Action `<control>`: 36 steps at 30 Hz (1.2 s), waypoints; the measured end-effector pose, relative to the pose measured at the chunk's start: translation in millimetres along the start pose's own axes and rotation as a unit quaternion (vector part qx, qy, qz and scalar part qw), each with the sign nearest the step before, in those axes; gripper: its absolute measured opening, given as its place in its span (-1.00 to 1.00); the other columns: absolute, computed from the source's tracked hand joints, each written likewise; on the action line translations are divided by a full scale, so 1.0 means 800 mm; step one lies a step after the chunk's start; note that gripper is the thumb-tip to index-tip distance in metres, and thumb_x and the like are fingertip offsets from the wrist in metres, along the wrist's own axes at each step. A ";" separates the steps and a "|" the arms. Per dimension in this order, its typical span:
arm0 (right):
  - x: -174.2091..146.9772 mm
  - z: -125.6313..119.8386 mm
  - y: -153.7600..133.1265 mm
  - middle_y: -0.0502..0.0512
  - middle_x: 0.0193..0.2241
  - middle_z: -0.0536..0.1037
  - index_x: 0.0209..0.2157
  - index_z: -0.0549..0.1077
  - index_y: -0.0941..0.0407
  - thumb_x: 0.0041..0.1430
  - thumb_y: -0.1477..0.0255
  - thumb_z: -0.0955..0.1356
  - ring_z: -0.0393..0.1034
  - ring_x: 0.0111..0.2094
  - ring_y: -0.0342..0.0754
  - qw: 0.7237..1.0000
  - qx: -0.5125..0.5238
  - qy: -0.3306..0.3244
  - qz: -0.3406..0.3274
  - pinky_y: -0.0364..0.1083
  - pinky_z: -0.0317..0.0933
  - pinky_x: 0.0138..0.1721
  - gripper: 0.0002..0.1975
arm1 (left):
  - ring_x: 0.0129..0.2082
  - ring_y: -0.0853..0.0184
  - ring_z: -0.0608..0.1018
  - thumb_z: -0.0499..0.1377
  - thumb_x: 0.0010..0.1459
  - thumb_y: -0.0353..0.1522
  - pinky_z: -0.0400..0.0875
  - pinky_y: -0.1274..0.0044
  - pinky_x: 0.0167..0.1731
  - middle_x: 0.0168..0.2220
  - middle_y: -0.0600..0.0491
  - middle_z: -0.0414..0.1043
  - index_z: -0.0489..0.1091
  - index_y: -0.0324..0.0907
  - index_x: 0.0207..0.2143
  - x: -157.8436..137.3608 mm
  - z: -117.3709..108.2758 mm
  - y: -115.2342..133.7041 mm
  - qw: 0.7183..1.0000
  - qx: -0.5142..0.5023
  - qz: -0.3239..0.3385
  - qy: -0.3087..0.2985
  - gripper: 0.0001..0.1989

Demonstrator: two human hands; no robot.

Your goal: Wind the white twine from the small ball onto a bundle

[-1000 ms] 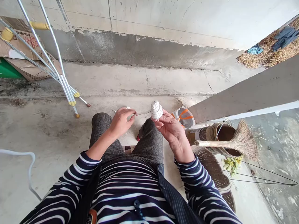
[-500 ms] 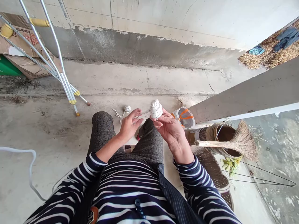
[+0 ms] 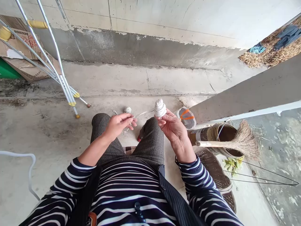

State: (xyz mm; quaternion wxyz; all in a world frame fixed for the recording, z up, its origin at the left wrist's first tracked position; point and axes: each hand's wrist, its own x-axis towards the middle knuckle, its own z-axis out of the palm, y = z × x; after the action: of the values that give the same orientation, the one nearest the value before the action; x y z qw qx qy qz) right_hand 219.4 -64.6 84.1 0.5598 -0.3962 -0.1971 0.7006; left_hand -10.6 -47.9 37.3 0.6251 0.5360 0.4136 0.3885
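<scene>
- Right hand is closed around the base of a wound white bundle, gripping it between thumb and fingers; the bundle sits at the fingertips, on the side toward the left hand.
- Left hand appears to pinch a thin white cord between thumb and fingertips, its other fingers loosely curled; the exact contact is too small to make out.
- Between the hands, the cord runs from the left fingertips rightward and slightly away from the body, meeting the bundle on the side facing the left hand.
- From the left hand, the bundle lies to the right and a little farther forward, apart from its fingers; the right hand is the nearer one, touching it.
- Its long axis points mainly forward, away from the body, with the narrower, rounded end beyond the right fingertips; the cord comes in roughly across that axis.
- Just beyond the left hand, a small white ball rests on the floor; whether it joins the held cord is hidden behind the fingers.
- Just beyond the right hand and to its right stands an orange-striped bag; farther right, a broom lies across a bucket.
</scene>
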 end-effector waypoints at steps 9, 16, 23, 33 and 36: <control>-0.009 0.015 -0.002 -0.02 -0.47 0.47 -0.31 0.58 0.12 -0.12 0.61 0.46 0.15 -0.55 -0.23 0.997 -0.056 -0.050 -0.007 -0.24 0.03 -0.65 -0.75 | -0.71 0.49 0.35 0.34 0.10 -0.21 0.16 0.65 -0.71 -0.54 0.04 0.48 0.50 -0.26 -0.30 0.010 -0.011 -0.002 0.945 -0.129 -0.195 -0.228 -0.73; 0.001 0.003 0.004 0.01 -0.41 0.53 -0.32 0.57 0.12 -0.12 0.62 0.47 0.13 -0.55 -0.23 0.998 -0.055 -0.036 -0.017 -0.22 0.01 -0.63 -0.75 | -0.72 0.47 0.41 0.33 0.15 -0.20 0.22 0.60 -0.66 -0.54 0.04 0.49 0.47 -0.27 -0.35 -0.009 0.002 0.007 0.947 -0.125 -0.160 -0.247 -0.72; 0.008 -0.005 0.013 -0.01 -0.41 0.56 -0.34 0.59 0.10 -0.15 0.62 0.48 0.18 -0.54 -0.24 0.999 -0.045 -0.014 -0.027 -0.26 0.06 -0.65 -0.75 | -0.61 0.44 0.44 0.33 0.12 0.00 0.32 0.56 -0.55 -0.50 0.00 0.49 0.51 -0.30 -0.40 -0.023 0.000 0.021 0.960 -0.143 -0.099 -0.220 -0.52; -0.003 -0.001 0.003 -0.02 -0.45 0.51 -0.32 0.60 0.11 -0.18 0.57 0.53 0.15 -0.57 -0.25 0.997 -0.050 -0.047 -0.036 -0.24 0.02 -0.67 -0.73 | -0.47 0.38 0.54 0.26 0.23 -0.20 0.39 0.60 -0.49 -0.46 -0.04 0.53 0.47 -0.31 -0.47 -0.019 -0.005 0.021 0.973 -0.138 -0.102 -0.152 -0.66; -0.009 0.000 0.002 -0.01 -0.46 0.51 -0.31 0.61 0.10 -0.21 0.52 0.56 0.14 -0.58 -0.25 0.995 -0.061 -0.062 -0.046 -0.23 0.01 -0.69 -0.70 | -0.43 0.34 0.58 0.28 0.20 -0.21 0.37 0.62 -0.55 -0.43 -0.09 0.55 0.45 -0.30 -0.46 -0.013 -0.011 0.016 0.964 -0.161 -0.136 -0.164 -0.67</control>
State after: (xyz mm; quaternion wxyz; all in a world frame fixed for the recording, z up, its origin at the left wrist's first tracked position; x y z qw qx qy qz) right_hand 219.0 -71.4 85.6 0.5534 -0.3757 -0.2916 0.6838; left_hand -23.0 -52.7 50.1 0.8091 0.4235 0.3069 0.2680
